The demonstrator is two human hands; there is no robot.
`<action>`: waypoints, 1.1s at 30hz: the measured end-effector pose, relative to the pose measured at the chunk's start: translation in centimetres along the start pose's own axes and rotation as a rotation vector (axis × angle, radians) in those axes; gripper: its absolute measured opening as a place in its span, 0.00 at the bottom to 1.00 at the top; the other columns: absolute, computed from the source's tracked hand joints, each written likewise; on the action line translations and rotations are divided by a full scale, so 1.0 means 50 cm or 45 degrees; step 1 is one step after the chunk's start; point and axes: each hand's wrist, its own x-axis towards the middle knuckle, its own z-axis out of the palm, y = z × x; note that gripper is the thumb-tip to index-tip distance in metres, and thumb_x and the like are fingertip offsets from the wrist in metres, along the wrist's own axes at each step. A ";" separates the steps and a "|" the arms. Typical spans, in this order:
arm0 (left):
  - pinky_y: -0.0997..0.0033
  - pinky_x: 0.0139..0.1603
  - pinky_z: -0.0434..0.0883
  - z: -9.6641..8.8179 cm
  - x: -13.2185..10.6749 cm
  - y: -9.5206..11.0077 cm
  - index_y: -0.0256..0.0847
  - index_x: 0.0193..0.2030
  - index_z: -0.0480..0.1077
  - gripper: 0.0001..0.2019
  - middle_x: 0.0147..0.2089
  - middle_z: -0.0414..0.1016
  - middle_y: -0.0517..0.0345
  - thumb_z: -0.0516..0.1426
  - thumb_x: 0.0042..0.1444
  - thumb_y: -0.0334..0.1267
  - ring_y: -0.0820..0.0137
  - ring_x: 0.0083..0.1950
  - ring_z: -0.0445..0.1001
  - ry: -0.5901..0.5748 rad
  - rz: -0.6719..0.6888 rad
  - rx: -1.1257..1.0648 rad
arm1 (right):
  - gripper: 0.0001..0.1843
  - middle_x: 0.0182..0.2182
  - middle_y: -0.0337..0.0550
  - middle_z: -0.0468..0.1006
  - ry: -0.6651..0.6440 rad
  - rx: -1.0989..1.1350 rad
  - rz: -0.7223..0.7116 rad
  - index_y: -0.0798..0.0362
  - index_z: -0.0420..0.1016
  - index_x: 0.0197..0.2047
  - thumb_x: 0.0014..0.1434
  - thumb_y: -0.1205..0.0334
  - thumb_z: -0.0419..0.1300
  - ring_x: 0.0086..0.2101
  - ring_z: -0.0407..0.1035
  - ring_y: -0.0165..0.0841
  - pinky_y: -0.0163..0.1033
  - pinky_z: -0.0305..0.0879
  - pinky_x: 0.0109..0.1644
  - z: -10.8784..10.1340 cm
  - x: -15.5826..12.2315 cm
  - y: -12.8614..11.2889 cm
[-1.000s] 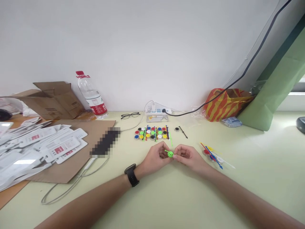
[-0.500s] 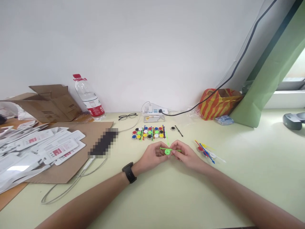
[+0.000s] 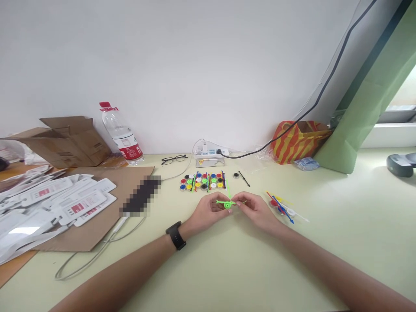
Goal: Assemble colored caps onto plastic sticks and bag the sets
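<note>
- Left hand (image 3: 208, 212): the grip is pinching a green disc (image 3: 227, 206), thumb at its lower edge and fingers behind; a black watch (image 3: 176, 235) circles the wrist.
- Right hand (image 3: 256, 212): thumb and index finger are pressed together on a thin green stick (image 3: 223, 202), which lies across the top of the disc.
- Position of both green pieces: between the two hands, raised above the pale green table (image 3: 208, 268), near its middle. A bit of green also shows past the right fingertips; whether it is the same stick cannot be told.
- Beyond the hands: rows of coloured discs (image 3: 204, 187) with thin coloured sticks among them. Just right of these, a black disc (image 3: 236, 175) lies beside a black stick (image 3: 244, 179).
- Near the right forearm: a blue stick (image 3: 286, 213) crosses a small cluster, with a red disc (image 3: 274, 203) and a white disc (image 3: 290, 213) close by.
</note>
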 end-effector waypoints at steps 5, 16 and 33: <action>0.58 0.51 0.78 -0.003 0.001 -0.002 0.40 0.48 0.74 0.20 0.46 0.79 0.52 0.70 0.53 0.45 0.63 0.44 0.81 0.023 -0.044 0.008 | 0.11 0.43 0.48 0.82 0.088 -0.085 -0.084 0.51 0.78 0.45 0.67 0.57 0.56 0.46 0.75 0.41 0.46 0.70 0.51 -0.001 -0.004 -0.005; 0.60 0.50 0.78 -0.001 0.003 0.010 0.40 0.44 0.75 0.16 0.44 0.79 0.52 0.67 0.56 0.48 0.63 0.45 0.80 0.035 0.012 0.034 | 0.09 0.44 0.49 0.77 0.086 -0.234 -0.264 0.48 0.79 0.45 0.68 0.59 0.57 0.45 0.73 0.40 0.45 0.71 0.50 0.003 -0.012 -0.024; 0.64 0.49 0.77 0.010 -0.016 0.008 0.40 0.42 0.74 0.08 0.41 0.80 0.54 0.64 0.60 0.40 0.66 0.43 0.80 0.164 0.229 0.416 | 0.11 0.43 0.48 0.74 -0.038 -0.537 -0.441 0.50 0.74 0.45 0.71 0.68 0.51 0.43 0.71 0.38 0.44 0.67 0.48 -0.006 -0.019 -0.025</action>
